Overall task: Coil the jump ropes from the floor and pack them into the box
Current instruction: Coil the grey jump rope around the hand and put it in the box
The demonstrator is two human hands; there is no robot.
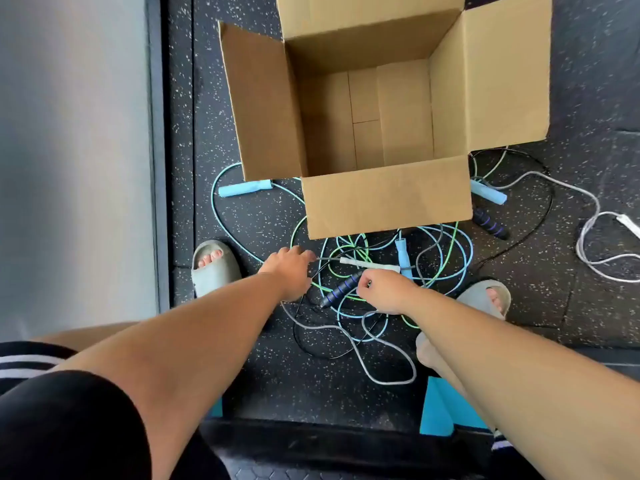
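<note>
Several jump ropes (349, 242) lie tangled on the floor (277, 375), just on the near side of the box (386, 199); the box stands open with nothing visible inside, and I judge that no rope is coiled yet.

Grip state: my right hand (384, 291) has its fingers curled at the far end of the dark handle (341, 289) and appears to pinch it; my left hand (289, 268) reaches down into the tangle beside the grey cord (349, 336) and the white handle (367, 264); the back of the hand hides the fingertips, so I cannot tell whether it grasps anything.

Probable faults from this position:

1. Raising the dark handle while its black cord runs among the green and blue loops would likely lift the whole heap; the crossings could tighten into knots.
2. Some cords pass under the near flap of the box; a hard pull could drag or tilt the box.
3. Grey loops lie near between my feet; a shifted foot could pin them and jerk the cord from a light pinch.
</note>
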